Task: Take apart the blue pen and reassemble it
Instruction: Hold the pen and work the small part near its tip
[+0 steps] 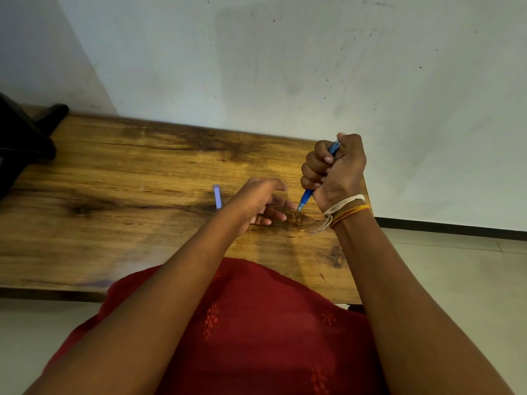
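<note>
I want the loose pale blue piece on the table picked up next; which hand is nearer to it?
Left. The left hand rests just right of the pale blue piece; the right hand, fisted around the blue pen, is farther right.

Both forearms are left bare, with no sleeve visible on either one. The right wrist is encircled by a white cord (343,203), wound in several strands and finished with a knot from which loose ends hang, and directly below it by a band of yellow, orange and red threads (351,212). The torso is covered by a dark red garment (256,332) on which small floral motifs are embroidered in a lighter red-orange thread.
</note>
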The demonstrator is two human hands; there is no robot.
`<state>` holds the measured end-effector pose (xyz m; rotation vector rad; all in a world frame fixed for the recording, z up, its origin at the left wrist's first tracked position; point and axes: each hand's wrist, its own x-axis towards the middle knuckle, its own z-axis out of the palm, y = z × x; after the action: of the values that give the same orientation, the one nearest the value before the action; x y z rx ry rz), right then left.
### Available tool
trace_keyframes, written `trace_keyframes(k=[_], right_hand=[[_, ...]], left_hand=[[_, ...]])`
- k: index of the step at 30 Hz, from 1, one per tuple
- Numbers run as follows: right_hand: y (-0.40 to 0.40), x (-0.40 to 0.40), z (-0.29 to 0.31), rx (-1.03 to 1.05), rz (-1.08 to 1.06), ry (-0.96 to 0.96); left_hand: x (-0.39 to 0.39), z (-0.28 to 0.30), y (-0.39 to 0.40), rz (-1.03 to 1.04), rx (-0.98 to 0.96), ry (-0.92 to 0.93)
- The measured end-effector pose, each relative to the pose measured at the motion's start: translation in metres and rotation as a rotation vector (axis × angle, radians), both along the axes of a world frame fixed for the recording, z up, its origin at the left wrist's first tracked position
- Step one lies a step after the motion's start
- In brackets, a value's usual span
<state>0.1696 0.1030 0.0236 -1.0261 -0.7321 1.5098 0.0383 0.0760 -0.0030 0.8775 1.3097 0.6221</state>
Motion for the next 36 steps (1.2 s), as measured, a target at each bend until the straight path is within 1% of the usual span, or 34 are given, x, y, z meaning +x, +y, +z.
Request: trace_keyframes(k=[25,31,36], right_hand=[[-0.0003,-0.0004,0.0007,-0.021,0.005,-0.043],[-0.0009,0.0014,0.0002,-0.064,0.060,-0.041],[0.0001,0.0017,0.0013,-0.053,0.045,-0.053]], left_hand=[[-0.0002,-0.0019,0.0006,-0.023,-0.004,-0.025],[0.0002,-0.0014,0.0005,-0.023,-0.002,-0.022],[0.0004,-0.0006,-0.0003,-0.023,-0.007,-0.026]])
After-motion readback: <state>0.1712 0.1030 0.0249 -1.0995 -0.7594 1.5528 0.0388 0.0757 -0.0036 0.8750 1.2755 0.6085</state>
